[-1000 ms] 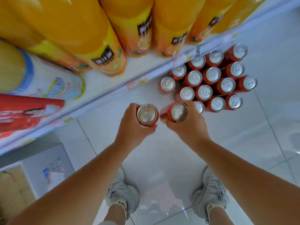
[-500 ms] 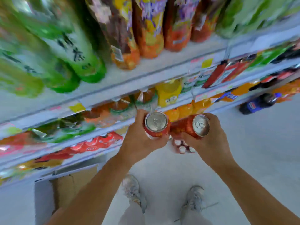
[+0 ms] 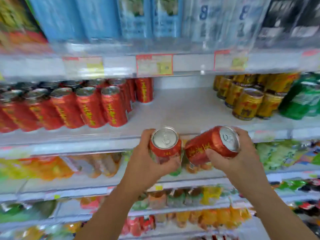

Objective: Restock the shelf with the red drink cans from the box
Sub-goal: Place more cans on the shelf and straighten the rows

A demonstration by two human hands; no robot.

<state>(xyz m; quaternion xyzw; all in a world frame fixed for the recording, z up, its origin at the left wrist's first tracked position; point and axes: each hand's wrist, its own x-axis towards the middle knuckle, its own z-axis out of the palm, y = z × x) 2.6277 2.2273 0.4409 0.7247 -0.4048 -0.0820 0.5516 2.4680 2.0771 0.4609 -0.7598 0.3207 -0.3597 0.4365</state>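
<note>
My left hand [image 3: 143,163] grips an upright red drink can [image 3: 165,144] with a silver top. My right hand [image 3: 237,156] grips a second red can [image 3: 213,146], tilted with its top pointing right. Both cans hover side by side, nearly touching, just in front of the shelf edge [image 3: 121,137]. On that shelf several matching red cans [image 3: 110,108] stand in rows at the left, and a bare white stretch of shelf [image 3: 181,108] lies right behind the held cans. The box is out of view.
Gold cans [image 3: 245,104] and green bottles [image 3: 303,101] fill the same shelf to the right of the gap. Blue and clear bottles [image 3: 135,18] stand on the shelf above, behind price tags [image 3: 154,64]. Lower shelves hold orange and green drinks.
My view has risen from the floor and the cans there to the upper shelves. Both hands have come up with their cans to the level of the red-can shelf.
</note>
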